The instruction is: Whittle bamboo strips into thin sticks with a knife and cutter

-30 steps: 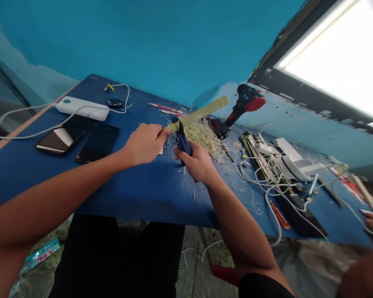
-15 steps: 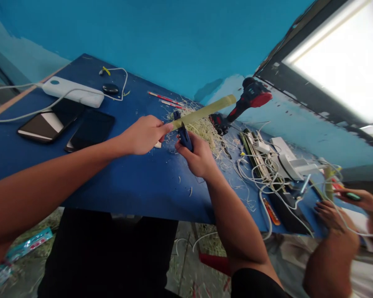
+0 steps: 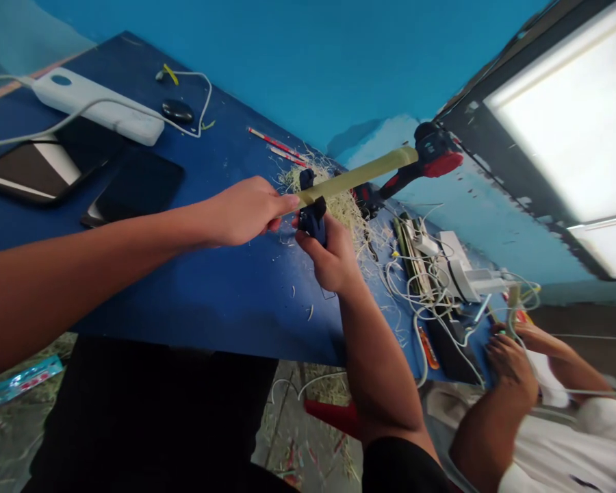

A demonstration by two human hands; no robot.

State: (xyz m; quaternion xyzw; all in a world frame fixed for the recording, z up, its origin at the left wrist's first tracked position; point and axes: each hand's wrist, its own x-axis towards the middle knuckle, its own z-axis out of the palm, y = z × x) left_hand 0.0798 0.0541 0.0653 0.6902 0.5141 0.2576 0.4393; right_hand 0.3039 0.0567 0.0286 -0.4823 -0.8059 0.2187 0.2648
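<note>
My left hand (image 3: 249, 209) is closed, pinching the near end of a flat, pale green bamboo strip (image 3: 359, 177) between thumb and fingers. The strip slants up to the right, above a heap of thin curly shavings (image 3: 346, 211). Wrapped in my right hand (image 3: 332, 253) is a dark blue hand tool (image 3: 313, 220), held against the strip close to my left fingertips. One part of the tool shows above the strip and the rest below it. Its exact kind and its cutting edge cannot be made out.
A black-and-red cordless drill (image 3: 431, 154) stands behind the shavings. On the left of the blue table (image 3: 210, 301) lie a white power strip (image 3: 97, 106) and two phones. Tangled white cables (image 3: 415, 274) and an orange cutter (image 3: 428, 348) lie right, near a co-worker's hands (image 3: 513, 356).
The view has shifted, so the table's left part sits higher and further left. Both hands keep their grip on the strip and tool. The co-worker's hands have come closer together.
</note>
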